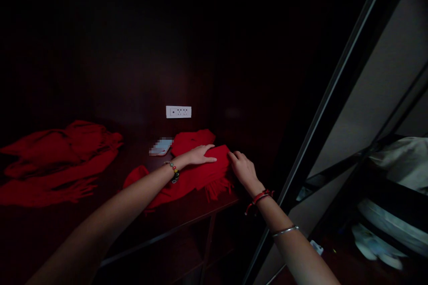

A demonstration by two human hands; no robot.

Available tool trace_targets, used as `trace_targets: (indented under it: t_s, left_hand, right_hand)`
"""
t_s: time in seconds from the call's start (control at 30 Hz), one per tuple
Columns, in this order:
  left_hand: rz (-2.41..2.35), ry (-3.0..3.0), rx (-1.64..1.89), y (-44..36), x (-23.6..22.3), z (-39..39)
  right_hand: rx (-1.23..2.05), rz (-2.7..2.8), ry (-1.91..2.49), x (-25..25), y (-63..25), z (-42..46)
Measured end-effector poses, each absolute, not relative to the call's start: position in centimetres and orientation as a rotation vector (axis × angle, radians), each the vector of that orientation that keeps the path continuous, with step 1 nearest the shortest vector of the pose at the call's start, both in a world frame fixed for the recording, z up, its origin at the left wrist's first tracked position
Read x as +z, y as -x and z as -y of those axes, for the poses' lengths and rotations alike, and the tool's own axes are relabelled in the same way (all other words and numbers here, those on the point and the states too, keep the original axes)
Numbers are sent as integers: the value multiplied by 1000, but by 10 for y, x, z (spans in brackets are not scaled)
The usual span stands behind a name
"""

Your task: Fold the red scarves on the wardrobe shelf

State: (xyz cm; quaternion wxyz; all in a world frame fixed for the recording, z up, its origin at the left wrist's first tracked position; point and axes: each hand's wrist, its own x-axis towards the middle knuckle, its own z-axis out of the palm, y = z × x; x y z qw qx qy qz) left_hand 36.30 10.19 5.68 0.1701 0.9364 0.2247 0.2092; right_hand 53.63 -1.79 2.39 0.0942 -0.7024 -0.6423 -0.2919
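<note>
- While the scarf [216, 167] is touched by the left hand [199, 155], fingers spread, nothing gripped, its right edge is met by the right hand [244, 169], fingers curled, hold unclear.
- Scarf laid on shelf [135, 151], below socket [179, 112].

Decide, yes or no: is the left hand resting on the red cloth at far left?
No, the left hand rests on the red cloth beside the right hand.

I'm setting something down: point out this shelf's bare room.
Bare: shelf between the far-left red heap and the blurred pale object, plus a narrow front strip. Crowded: the right end, red cloth under the left hand, right hand at its edge.
</note>
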Motion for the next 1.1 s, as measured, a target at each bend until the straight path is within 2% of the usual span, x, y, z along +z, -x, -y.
trace_targets:
  t_s: [0.23, 0.47, 0.57, 0.77, 0.9, 1.1]
  left_hand:
    - [-1027, -2698, 522, -323, 30, -75]
    - [-843, -2353, 935, -308, 10, -88]
    - [-806, -2195, 1004, -310, 11, -95]
    - [-725, -2074, 861, -313, 16, -96]
    - [-694, -2037, 935, -315, 21, -98]
    - [-814, -2258, 834, -321, 30, -107]
  right_hand:
    - [-828, 2113, 2109, 32, -538, 19]
    - [-901, 2206, 1951, 46, -522, 22]
    - [-901, 2287, 1886, 48, -516, 18]
    - [-816, 2285, 1958, 54, -522, 5]
    - [-829, 2362, 1918, 53, -529, 5]
    - [-873, 2403, 1897, 32, -531, 9]
